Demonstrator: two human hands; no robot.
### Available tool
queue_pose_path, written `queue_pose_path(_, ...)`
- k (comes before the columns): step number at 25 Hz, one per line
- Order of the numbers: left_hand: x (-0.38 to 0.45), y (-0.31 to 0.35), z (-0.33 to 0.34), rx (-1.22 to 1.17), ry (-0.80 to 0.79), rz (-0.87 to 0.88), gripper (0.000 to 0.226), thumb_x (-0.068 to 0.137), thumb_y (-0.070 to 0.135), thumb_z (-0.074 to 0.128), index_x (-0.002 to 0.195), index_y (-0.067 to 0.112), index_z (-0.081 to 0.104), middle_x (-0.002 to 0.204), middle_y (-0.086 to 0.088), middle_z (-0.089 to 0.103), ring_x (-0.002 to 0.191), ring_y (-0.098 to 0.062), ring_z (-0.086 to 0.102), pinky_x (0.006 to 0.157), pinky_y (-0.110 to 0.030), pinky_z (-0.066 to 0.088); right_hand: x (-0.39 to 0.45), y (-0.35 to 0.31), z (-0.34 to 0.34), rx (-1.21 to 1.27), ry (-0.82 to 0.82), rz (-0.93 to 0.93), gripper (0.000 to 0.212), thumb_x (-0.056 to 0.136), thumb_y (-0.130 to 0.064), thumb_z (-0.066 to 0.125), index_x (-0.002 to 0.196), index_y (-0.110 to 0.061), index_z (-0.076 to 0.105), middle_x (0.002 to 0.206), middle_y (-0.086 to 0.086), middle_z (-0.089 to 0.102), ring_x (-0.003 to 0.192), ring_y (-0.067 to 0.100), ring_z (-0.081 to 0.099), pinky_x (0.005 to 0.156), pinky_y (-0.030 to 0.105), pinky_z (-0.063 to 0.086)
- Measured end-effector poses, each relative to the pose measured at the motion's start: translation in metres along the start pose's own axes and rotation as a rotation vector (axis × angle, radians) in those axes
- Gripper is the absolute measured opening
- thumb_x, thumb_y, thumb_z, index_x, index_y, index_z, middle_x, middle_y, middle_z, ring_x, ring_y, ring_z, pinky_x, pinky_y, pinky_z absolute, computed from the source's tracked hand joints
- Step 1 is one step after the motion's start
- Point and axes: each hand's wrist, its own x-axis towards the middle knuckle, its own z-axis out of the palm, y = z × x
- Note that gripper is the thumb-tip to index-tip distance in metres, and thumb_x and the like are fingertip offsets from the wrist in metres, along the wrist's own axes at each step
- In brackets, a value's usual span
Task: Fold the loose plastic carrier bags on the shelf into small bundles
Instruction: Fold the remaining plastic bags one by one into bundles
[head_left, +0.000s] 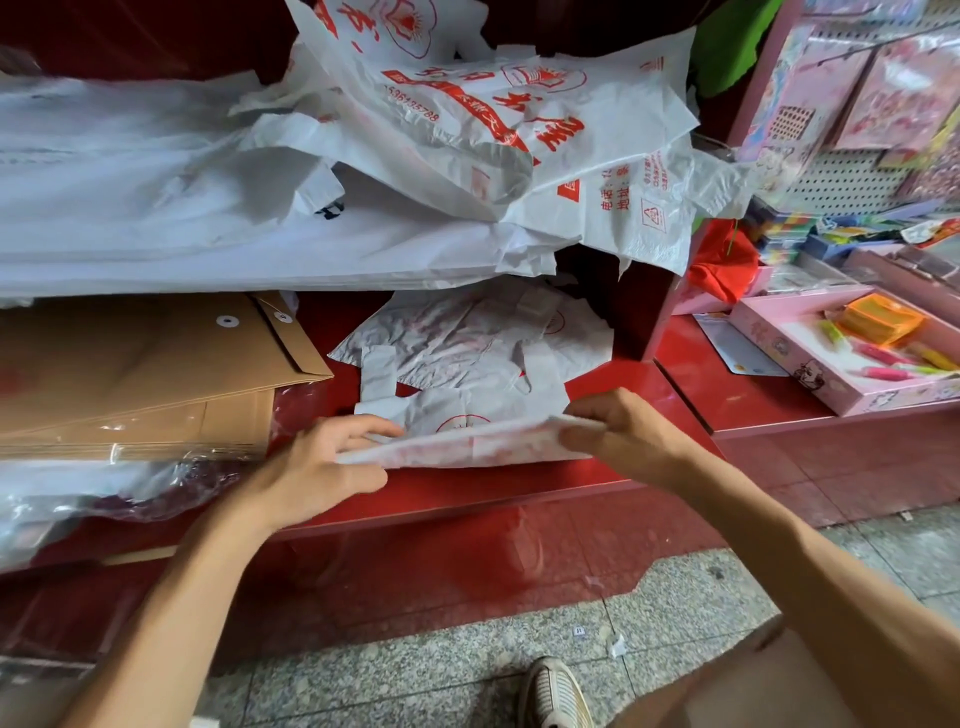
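Note:
A white carrier bag with red print (467, 441), folded into a long flat strip, lies at the front of the red shelf (467, 488). My left hand (322, 462) pinches its left end between thumb and fingers. My right hand (618, 431) grips its right end. Behind the strip, more loose white bags (467, 338) lie flat on the same shelf. A big heap of white bags with red lettering (467, 119) spills off the shelf above.
Brown envelopes (130, 358) are stacked at the left of the shelf, with clear plastic wrap (78, 499) in front. At the right stands a pink tray of pens (857, 348) on a lower red counter. My shoe (550, 691) is on the speckled floor below.

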Motion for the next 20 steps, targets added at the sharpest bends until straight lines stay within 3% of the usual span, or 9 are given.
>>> queue_pose_path(4, 0.01, -0.008, 0.007, -0.16, 0.243, -0.171, 0.023, 0.083, 0.01, 0.072, 0.095, 0.028, 0.064, 0.083, 0.004, 0.075, 0.083, -0.014, 0.071, 0.069, -0.024, 0.049, 0.003, 0.007, 0.006, 0.196, 0.149, 0.188, 0.018, 0.09, -0.014, 0.063, 0.073, -0.013, 0.068, 0.06, -0.005, 0.064, 0.051, 0.009, 0.058, 0.049, 0.028, 0.045)
queue_pose_path(7, 0.016, -0.016, 0.014, -0.076, 0.275, -0.222, 0.049, 0.076, 0.015, 0.074, 0.121, 0.024, 0.055, 0.081, -0.006, 0.073, 0.079, -0.029, 0.069, 0.071, -0.033, 0.046, 0.013, 0.017, 0.016, -0.014, 0.177, 0.272, 0.008, 0.085, -0.017, 0.063, 0.079, -0.013, 0.067, 0.07, 0.002, 0.066, 0.064, 0.022, 0.064, 0.053, 0.031, 0.047)
queue_pose_path(9, 0.017, -0.021, 0.017, 0.267, 0.356, -0.176, 0.075, 0.072, 0.017, 0.075, 0.139, 0.025, 0.042, 0.106, -0.002, 0.067, 0.098, -0.023, 0.062, 0.084, -0.038, 0.047, 0.015, 0.015, 0.02, -0.202, 0.3, 0.291, 0.011, 0.084, -0.023, 0.064, 0.093, -0.017, 0.063, 0.082, -0.002, 0.064, 0.075, 0.022, 0.063, 0.059, 0.027, 0.042)
queue_pose_path(11, 0.014, -0.018, 0.023, 0.498, 0.419, 0.062, 0.083, 0.073, 0.024, 0.073, 0.146, 0.03, 0.034, 0.142, 0.005, 0.042, 0.131, -0.019, 0.043, 0.107, -0.046, 0.037, 0.012, 0.009, 0.027, -0.443, 0.422, 0.118, 0.034, 0.086, -0.033, 0.063, 0.116, -0.021, 0.054, 0.104, -0.003, 0.06, 0.091, 0.021, 0.059, 0.067, 0.03, 0.043)
queue_pose_path(13, 0.013, -0.011, 0.028, 0.492, 0.207, 0.223, 0.082, 0.075, 0.046, 0.063, 0.149, 0.037, 0.029, 0.159, 0.016, 0.016, 0.147, -0.008, 0.016, 0.12, -0.049, 0.016, 0.008, 0.002, 0.036, -0.512, 0.228, -0.102, 0.066, 0.088, -0.053, 0.059, 0.143, -0.024, 0.038, 0.143, -0.001, 0.045, 0.123, 0.022, 0.047, 0.092, 0.039, 0.044)
queue_pose_path(14, 0.012, -0.011, 0.031, 0.519, 0.066, 0.217, 0.087, 0.074, 0.06, 0.058, 0.151, 0.042, 0.022, 0.16, 0.021, 0.003, 0.147, -0.002, 0.003, 0.122, -0.049, 0.005, 0.006, -0.003, 0.039, -0.525, 0.04, -0.135, 0.083, 0.086, -0.063, 0.056, 0.153, -0.026, 0.023, 0.158, -0.001, 0.025, 0.139, 0.022, 0.03, 0.107, 0.044, 0.033)
queue_pose_path(16, 0.013, -0.013, 0.034, 0.651, -0.133, 0.147, 0.098, 0.073, 0.069, 0.062, 0.152, 0.045, 0.009, 0.155, 0.028, -0.01, 0.145, 0.003, -0.011, 0.121, -0.044, -0.005, 0.003, -0.007, 0.042, -0.681, -0.22, -0.153, 0.101, 0.08, -0.066, 0.061, 0.156, -0.031, 0.004, 0.164, -0.005, 0.002, 0.148, 0.019, 0.007, 0.118, 0.046, 0.015)
queue_pose_path(18, 0.012, -0.014, 0.027, 0.666, -0.124, 0.163, 0.094, 0.075, 0.052, 0.074, 0.151, 0.043, 0.019, 0.155, 0.029, 0.004, 0.146, 0.001, 0.007, 0.122, -0.034, 0.008, 0.004, -0.004, 0.035, -0.744, -0.215, -0.176, 0.096, 0.079, -0.051, 0.07, 0.155, -0.031, 0.016, 0.161, -0.008, 0.019, 0.143, 0.016, 0.024, 0.114, 0.041, 0.029)
queue_pose_path(20, 0.008, -0.009, 0.015, 0.524, -0.076, 0.186, 0.068, 0.077, 0.032, 0.075, 0.138, 0.041, 0.047, 0.146, 0.025, 0.039, 0.132, 0.005, 0.038, 0.111, -0.018, 0.029, 0.005, -0.002, 0.018, -0.501, -0.215, -0.125, 0.068, 0.077, -0.029, 0.072, 0.14, -0.034, 0.047, 0.139, -0.01, 0.054, 0.119, 0.009, 0.053, 0.096, 0.033, 0.048)
